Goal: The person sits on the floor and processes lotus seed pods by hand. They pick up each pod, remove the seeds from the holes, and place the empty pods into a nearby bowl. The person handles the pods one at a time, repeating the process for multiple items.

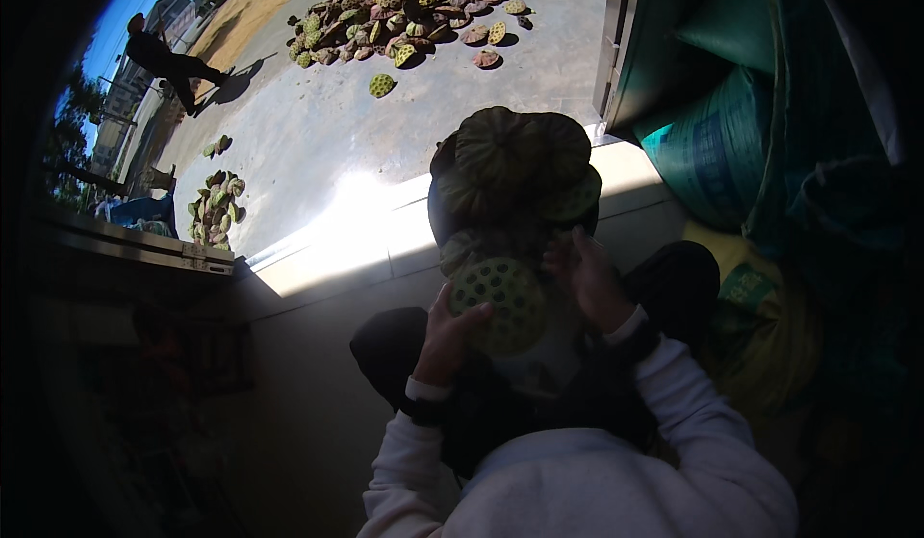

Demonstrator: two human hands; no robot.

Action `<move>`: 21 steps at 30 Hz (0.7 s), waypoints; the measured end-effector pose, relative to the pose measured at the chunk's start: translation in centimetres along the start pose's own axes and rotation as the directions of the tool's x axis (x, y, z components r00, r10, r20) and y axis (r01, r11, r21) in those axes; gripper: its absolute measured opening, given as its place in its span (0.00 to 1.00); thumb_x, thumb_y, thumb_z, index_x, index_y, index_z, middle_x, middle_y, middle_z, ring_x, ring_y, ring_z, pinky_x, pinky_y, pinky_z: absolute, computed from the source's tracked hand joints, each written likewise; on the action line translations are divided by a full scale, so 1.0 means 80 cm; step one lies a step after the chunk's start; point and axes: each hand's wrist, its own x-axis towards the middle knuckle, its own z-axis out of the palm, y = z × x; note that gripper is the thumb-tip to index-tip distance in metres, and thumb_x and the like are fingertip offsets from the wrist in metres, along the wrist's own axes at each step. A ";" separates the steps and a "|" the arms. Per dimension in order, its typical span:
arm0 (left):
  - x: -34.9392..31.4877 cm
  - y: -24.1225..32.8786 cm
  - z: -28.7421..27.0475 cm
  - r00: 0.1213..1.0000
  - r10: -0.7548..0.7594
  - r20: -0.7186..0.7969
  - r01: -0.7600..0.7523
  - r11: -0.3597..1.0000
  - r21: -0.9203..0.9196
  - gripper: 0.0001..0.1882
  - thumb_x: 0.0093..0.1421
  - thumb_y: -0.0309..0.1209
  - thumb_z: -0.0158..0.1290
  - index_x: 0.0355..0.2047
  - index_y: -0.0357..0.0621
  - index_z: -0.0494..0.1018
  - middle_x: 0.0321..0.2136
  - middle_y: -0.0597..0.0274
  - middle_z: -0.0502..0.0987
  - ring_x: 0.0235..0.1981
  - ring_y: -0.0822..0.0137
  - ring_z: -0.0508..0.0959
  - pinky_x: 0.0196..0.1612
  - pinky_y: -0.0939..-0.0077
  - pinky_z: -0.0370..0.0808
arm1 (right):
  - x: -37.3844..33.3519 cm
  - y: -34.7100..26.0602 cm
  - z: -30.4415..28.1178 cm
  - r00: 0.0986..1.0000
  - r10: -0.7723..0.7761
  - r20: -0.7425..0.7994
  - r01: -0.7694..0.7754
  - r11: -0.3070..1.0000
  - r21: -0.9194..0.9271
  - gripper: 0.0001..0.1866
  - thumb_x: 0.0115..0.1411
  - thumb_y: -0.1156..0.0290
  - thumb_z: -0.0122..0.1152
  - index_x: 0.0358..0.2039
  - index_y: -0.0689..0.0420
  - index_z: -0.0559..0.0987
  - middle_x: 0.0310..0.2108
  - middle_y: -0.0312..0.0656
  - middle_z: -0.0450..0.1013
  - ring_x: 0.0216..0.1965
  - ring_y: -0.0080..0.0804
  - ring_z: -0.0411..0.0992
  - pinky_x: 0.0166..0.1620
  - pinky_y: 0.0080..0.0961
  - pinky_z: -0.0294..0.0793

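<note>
My left hand (447, 334) grips a round, pale green lotus seed pod (499, 297) by its left edge, thumb on its face. The flat side with its dark holes is turned up toward me. To the right of the pod, my right hand (589, 283) is raised with its fingers partly spread and bent. Nothing shows in it, though shade blurs the fingertips. Just beyond both hands a heap of lotus seed pods (505, 158) rises from a dark container, mostly hidden under them.
Outside the doorway lies a large pile of lotus pods (404, 9), with a smaller pile (217, 206) at left. A person (168, 57) in dark clothes walks there. Green woven sacks (707, 148) and a yellow sack (760, 317) stand on my right. A metal door track (144, 249) edges the left.
</note>
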 end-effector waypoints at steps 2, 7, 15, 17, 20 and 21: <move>-0.002 0.002 0.003 1.000 -0.011 0.019 0.010 0.998 0.068 0.32 0.51 0.24 0.63 0.56 0.34 0.63 0.44 0.52 0.77 0.44 0.63 0.78 0.47 0.70 0.77 | -0.001 -0.004 0.006 0.999 -0.053 0.004 0.053 0.998 0.041 0.19 0.66 0.53 0.54 0.44 0.57 0.73 0.39 0.39 0.71 0.42 0.32 0.74 0.44 0.31 0.74; -0.003 0.009 0.008 0.995 -0.007 0.100 -0.015 0.975 0.220 0.32 0.50 0.26 0.65 0.54 0.34 0.65 0.43 0.53 0.77 0.45 0.64 0.78 0.47 0.70 0.77 | -0.031 -0.011 0.020 0.998 -0.067 -0.001 0.065 0.971 -0.229 0.19 0.68 0.59 0.52 0.51 0.59 0.72 0.46 0.41 0.72 0.44 0.35 0.74 0.48 0.31 0.73; -0.001 -0.001 0.009 0.999 0.044 -0.006 -0.043 0.996 0.081 0.34 0.50 0.28 0.66 0.55 0.35 0.63 0.45 0.54 0.75 0.47 0.66 0.76 0.48 0.72 0.76 | -0.036 0.009 0.023 0.945 -0.226 0.237 0.326 0.581 -0.746 0.15 0.63 0.59 0.58 0.35 0.60 0.80 0.26 0.42 0.77 0.29 0.21 0.74 0.34 0.25 0.73; -0.007 -0.012 0.013 0.999 0.039 -0.021 -0.039 0.999 0.011 0.35 0.50 0.28 0.65 0.56 0.36 0.61 0.46 0.54 0.74 0.47 0.66 0.76 0.49 0.72 0.75 | -0.035 0.009 0.022 0.924 -0.285 0.254 0.378 0.592 -0.712 0.15 0.63 0.60 0.59 0.34 0.60 0.80 0.25 0.42 0.77 0.29 0.21 0.74 0.34 0.24 0.73; -0.017 -0.023 0.018 0.999 0.041 0.015 -0.043 0.992 0.119 0.34 0.50 0.24 0.63 0.56 0.37 0.61 0.47 0.54 0.74 0.48 0.64 0.76 0.51 0.70 0.75 | -0.038 0.005 0.023 0.917 -0.295 0.267 0.391 0.544 -0.742 0.14 0.63 0.61 0.59 0.34 0.60 0.80 0.24 0.41 0.77 0.28 0.20 0.74 0.33 0.24 0.73; -0.017 -0.024 0.017 0.997 0.071 0.034 -0.074 0.993 0.088 0.34 0.50 0.23 0.63 0.56 0.37 0.61 0.47 0.54 0.74 0.48 0.64 0.76 0.51 0.70 0.75 | -0.039 0.003 0.024 0.913 -0.288 0.288 0.402 0.522 -0.753 0.14 0.63 0.61 0.59 0.34 0.60 0.80 0.24 0.41 0.77 0.28 0.20 0.74 0.33 0.24 0.73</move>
